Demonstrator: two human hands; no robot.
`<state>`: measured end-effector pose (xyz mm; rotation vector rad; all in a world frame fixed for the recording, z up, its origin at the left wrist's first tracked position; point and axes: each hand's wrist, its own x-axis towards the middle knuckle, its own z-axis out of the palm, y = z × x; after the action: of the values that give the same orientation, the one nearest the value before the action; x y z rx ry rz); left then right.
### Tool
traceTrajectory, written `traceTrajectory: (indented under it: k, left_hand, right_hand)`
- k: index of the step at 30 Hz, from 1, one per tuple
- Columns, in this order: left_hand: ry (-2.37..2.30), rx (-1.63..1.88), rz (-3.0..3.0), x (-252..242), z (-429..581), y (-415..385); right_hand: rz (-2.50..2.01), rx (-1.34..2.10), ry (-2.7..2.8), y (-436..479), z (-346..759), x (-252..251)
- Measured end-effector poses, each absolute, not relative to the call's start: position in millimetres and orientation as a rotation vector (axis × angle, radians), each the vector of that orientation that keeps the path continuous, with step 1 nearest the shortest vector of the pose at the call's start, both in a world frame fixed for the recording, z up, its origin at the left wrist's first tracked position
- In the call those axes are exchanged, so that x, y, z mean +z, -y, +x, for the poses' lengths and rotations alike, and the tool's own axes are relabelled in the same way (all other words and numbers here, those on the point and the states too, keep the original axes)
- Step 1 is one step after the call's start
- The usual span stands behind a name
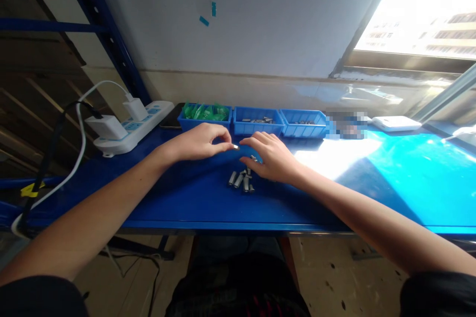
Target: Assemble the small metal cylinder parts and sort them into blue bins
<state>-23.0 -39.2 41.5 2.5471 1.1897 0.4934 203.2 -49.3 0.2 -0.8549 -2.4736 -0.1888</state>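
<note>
My left hand (203, 142) hovers over the blue table (186, 198) with thumb and fingers pinched on a small silver metal piece (235, 147). My right hand (269, 157) is just to its right, fingers curved and spread, fingertips almost meeting the metal piece. Under and in front of my right hand lies a small pile of grey metal cylinders (241, 180). Part of the pile is hidden by the right palm.
Three blue bins line the back: one with green bags (205, 115), two with metal parts (257, 122) (304, 125). A white power strip with chargers (130, 126) and cables sits at the left, a phone (171, 117) beside it, a white box (396, 123) at the right.
</note>
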Motion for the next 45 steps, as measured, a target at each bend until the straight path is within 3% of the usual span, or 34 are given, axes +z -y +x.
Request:
traceTrajectory:
  k: [5,14,23,31,45]
  left_hand:
    - [-1.139,0.676,2.385,27,-5,44]
    - [-1.021,0.663,2.426,19,-4,45]
    - [-1.045,0.741,2.801,21,-4,47]
    - [-1.076,0.902,2.602,23,-4,47]
    - [-1.001,0.741,2.548,20,-6,46]
  right_hand:
    - [-0.824,-0.185,2.423,49,205,1]
    - [-0.794,0.275,2.261,39,209,5]
    - [-0.822,0.345,2.285,38,210,5]
    - [-0.740,0.505,2.196,37,212,3]
    - [-0.876,0.502,2.284,39,211,8]
